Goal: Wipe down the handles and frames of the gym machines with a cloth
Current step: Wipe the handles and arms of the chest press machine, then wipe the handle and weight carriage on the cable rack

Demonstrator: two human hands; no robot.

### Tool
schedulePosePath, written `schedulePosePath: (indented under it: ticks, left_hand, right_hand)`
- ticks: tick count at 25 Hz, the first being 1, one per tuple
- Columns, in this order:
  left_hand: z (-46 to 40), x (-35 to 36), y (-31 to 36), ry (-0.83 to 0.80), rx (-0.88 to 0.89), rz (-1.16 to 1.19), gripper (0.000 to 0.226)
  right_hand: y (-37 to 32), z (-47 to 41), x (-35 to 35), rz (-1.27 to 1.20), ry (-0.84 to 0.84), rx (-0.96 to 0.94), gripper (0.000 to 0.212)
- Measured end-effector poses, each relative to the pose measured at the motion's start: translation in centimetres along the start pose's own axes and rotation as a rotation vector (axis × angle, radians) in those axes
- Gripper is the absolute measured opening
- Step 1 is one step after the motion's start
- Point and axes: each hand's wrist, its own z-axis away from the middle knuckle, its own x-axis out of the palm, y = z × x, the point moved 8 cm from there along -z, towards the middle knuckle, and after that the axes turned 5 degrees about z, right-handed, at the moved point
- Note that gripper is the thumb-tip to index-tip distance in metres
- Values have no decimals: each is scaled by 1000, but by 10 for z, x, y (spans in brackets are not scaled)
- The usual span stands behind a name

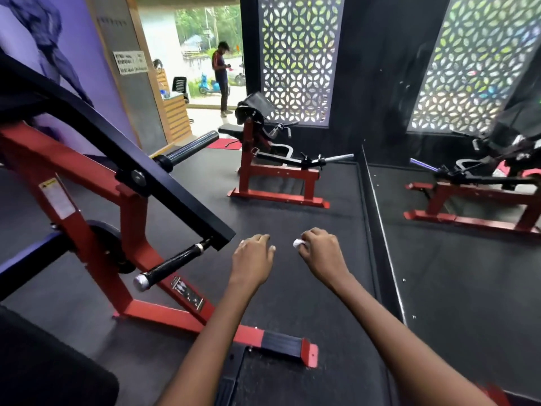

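Small crumpled white cloth [298, 244]: bunched in the curled fingers of the right hand [320, 251], held in the air above the dark rubber floor [322, 288], touching no machine. Left hand [254, 253]: empty, fingers loosely bent, just beside the right. Red steel machine frame with black lever arm [87, 183]: stands to the left; its black grip handle with chrome end cap [172, 266] juts toward the hands, near the left one. Second red-framed bench machine [275, 177]: farther off, near the far edge of the floor, beside a wall mirror [468, 259]. Step in hand, by judgement: between wipes, cloth ready. Next move likely calls for carrying the cloth leftward onto the black grip handle and rubbing along it.
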Motion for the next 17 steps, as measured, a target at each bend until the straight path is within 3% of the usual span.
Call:
schedulePosePath:
  ticks: [5,9,17]
  left_hand:
    - [-33,25,51,1,-80,-117,38]
    - [-70,36,60,-7,-119,-175,37]
    - [-216,55,47,41,-235,-173,40]
  right_hand:
    - [58,-39,-6,67,-61,-58,20]
    - [75,-72,5,62,-104,-80,22]
    - [108,-226,58,-17,-139,-162,26]
